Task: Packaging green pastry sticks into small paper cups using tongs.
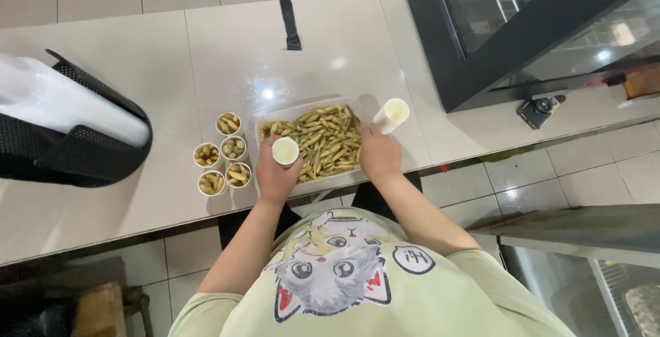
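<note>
White cup (285, 151) in left grip (273, 172)

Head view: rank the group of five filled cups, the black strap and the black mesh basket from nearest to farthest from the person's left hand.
From the left hand:
1. Group of five filled cups, just to its left.
2. Black strap, far up the counter.
3. Black mesh basket, at the left edge; nearly as far as the strap, a close call.
</note>
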